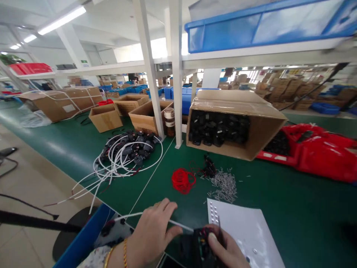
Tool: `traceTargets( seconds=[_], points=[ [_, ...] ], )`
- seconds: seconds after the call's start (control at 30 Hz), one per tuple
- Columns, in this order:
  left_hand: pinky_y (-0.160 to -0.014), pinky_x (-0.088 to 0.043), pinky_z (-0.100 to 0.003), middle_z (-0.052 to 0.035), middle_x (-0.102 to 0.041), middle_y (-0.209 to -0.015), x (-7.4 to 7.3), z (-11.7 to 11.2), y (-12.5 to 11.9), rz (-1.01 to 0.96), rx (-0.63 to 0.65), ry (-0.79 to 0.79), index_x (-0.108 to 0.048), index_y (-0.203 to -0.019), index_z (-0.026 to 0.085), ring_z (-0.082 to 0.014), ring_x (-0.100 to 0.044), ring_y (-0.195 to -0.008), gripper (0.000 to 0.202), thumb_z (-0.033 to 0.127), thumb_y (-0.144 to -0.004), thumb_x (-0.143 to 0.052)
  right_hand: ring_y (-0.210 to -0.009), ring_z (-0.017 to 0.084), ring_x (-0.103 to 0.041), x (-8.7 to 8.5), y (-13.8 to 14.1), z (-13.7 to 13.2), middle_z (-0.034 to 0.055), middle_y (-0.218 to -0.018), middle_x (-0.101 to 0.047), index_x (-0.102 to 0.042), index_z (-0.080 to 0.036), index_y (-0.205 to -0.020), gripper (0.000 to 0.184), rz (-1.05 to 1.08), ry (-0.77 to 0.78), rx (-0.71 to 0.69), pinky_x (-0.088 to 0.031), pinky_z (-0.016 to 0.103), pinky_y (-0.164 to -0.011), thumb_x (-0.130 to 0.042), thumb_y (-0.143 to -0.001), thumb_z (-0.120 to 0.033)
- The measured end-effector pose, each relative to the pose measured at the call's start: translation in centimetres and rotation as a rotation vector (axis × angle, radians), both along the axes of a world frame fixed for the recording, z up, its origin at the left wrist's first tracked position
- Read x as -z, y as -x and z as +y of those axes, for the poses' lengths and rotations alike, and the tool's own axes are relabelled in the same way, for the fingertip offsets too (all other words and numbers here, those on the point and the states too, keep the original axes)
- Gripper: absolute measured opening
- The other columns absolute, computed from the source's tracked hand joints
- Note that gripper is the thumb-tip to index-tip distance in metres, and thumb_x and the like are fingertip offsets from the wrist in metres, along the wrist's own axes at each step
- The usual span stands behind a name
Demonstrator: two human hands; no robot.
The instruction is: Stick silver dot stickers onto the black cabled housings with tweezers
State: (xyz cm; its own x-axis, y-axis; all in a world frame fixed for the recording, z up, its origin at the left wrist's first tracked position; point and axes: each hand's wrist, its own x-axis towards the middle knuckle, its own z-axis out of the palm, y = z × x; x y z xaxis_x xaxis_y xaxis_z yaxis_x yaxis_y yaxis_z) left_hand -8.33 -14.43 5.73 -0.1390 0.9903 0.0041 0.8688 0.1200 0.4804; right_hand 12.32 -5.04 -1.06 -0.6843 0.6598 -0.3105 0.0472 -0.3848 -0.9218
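My right hand [230, 249] is closed around a black plastic housing [202, 247] with coloured wires showing inside, its thumb pressed on top. From the housing a white cable [181, 225] runs left, passing behind my left hand [156, 227] and coming out beyond the wrist side. The left hand's fingers and thumb are spread apart, and the cable crosses the gap between them; the palm side is hidden. Beneath the right hand lies a white sheet [251, 223] with small round metal pieces on it.
A heap of white cables with dark plugs [125, 152] lies left on the green table [156, 186]. Ahead are a red wire bundle [182, 181] and small metal pins [224, 184]. An open carton [259, 137] holds black parts, beside red bins [320, 152]. Metal posts [176, 74] support a shelf.
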Motion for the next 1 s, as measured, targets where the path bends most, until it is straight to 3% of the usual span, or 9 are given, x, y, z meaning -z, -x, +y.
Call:
traceTargets(
  seconds=[0.1, 0.17, 0.27, 0.33, 0.43, 0.6, 0.77, 0.87, 1.0],
  points=[
    [-0.106, -0.031, -0.057, -0.0173, -0.043, -0.138, 4.8, 0.6, -2.4, -0.124, 0.255, -0.174, -0.025, -0.14, 0.022, -0.0368, -0.042, -0.125, 0.104, 0.067, -0.057, -0.071, -0.081, 0.024, -0.058, -0.4, 0.6, -0.3, 0.0074, -0.084, -0.064, -0.061, -0.015, -0.091, 0.05, -0.081, -0.128, 0.076, -0.046, 0.033, -0.073, -0.062, -0.076, -0.062],
    [-0.107, -0.029, -0.06, -0.0163, -0.048, -0.133, 7.4, 1.1, -4.3, -0.242, 0.257, -0.254, -0.022, -0.138, 0.025, -0.0358, -0.045, -0.123, 0.107, 0.059, -0.054, -0.079, -0.084, 0.026, -0.058, -0.3, 0.9, -0.5, 0.0091, -0.087, -0.064, -0.06, -0.013, -0.093, 0.05, -0.168, -0.23, 0.104, -0.045, 0.036, -0.077, -0.058, -0.078, -0.061],
    [-0.106, -0.032, -0.06, -0.0124, -0.056, -0.122, 9.8, 1.8, -6.4, -0.379, 0.103, -0.304, -0.034, -0.129, 0.027, -0.0338, -0.051, -0.117, 0.087, 0.037, -0.059, -0.083, -0.086, 0.028, -0.059, 0.1, 0.7, -0.4, 0.01, -0.088, -0.064, -0.059, -0.013, -0.096, 0.049, -0.244, -0.31, 0.116, -0.046, 0.037, -0.078, -0.055, -0.079, -0.058],
    [-0.105, -0.034, -0.059, -0.0117, -0.054, -0.123, 10.3, 1.9, -7.0, -0.456, 0.039, -0.289, -0.038, -0.126, 0.028, -0.0338, -0.049, -0.119, 0.081, 0.032, -0.06, -0.083, -0.09, 0.027, -0.058, 0.1, 0.0, -0.1, 0.0092, -0.092, -0.063, -0.058, -0.014, -0.105, 0.046, -0.256, -0.363, 0.166, -0.046, 0.036, -0.081, -0.052, -0.082, -0.053],
    [-0.103, -0.038, -0.056, -0.0105, -0.054, -0.123, 10.2, 1.9, -6.8, -0.58, 0.029, -0.288, -0.043, -0.122, 0.028, -0.0322, -0.048, -0.119, 0.073, 0.041, -0.061, -0.082, -0.092, 0.024, -0.057, -0.8, -0.8, 0.9, 0.0065, -0.094, -0.06, -0.057, -0.018, -0.114, 0.039, -0.242, -0.475, 0.175, -0.045, 0.035, -0.082, -0.05, -0.085, -0.043],
    [-0.103, -0.036, -0.054, -0.0104, -0.054, -0.121, 10.8, 1.7, -6.5, -0.609, 0.069, -0.332, -0.047, -0.111, 0.026, -0.0309, -0.047, -0.119, 0.063, 0.051, -0.062, -0.078, -0.087, 0.021, -0.056, -2.3, -0.8, 2.3, 0.0054, -0.09, -0.059, -0.067, -0.02, -0.092, 0.018, -0.129, -0.552, -0.048, -0.044, 0.031, -0.076, -0.053, -0.084, -0.027],
    [-0.101, -0.038, -0.051, -0.0105, -0.052, -0.122, 11.4, 1.8, -6.7, -0.625, 0.062, -0.336, -0.046, -0.108, 0.026, -0.0301, -0.048, -0.117, 0.065, 0.052, -0.058, -0.08, -0.078, 0.018, -0.052, -2.4, -1.1, 2.0, 0.0026, -0.09, -0.054, -0.063, -0.02, -0.092, 0.017, -0.117, -0.474, -0.047, -0.04, 0.026, -0.063, -0.058, -0.076, -0.026],
    [-0.105, -0.032, -0.053, -0.0094, -0.053, -0.123, 11.1, 2.0, -6.5, -0.655, 0.089, -0.343, -0.046, -0.108, 0.026, -0.0295, -0.048, -0.117, 0.065, 0.056, -0.059, -0.077, -0.082, 0.019, -0.052, -2.0, -1.8, 2.2, 0.0018, -0.091, -0.056, -0.061, -0.02, -0.102, 0.026, -0.119, -0.415, -0.113, -0.04, 0.027, -0.069, -0.062, -0.076, -0.027],
    [-0.105, -0.033, -0.052, -0.0124, -0.048, -0.131, 11.1, 1.9, -6.2, -0.738, 0.082, -0.302, -0.035, -0.126, 0.027, -0.0304, -0.045, -0.122, 0.079, 0.062, -0.064, -0.07, -0.073, 0.018, -0.052, -0.7, -1.9, 2.7, 0.0004, -0.078, -0.057, -0.063, -0.018, -0.102, 0.029, -0.122, -0.343, -0.06, -0.04, 0.028, -0.067, -0.062, -0.079, -0.035]
  ],
)
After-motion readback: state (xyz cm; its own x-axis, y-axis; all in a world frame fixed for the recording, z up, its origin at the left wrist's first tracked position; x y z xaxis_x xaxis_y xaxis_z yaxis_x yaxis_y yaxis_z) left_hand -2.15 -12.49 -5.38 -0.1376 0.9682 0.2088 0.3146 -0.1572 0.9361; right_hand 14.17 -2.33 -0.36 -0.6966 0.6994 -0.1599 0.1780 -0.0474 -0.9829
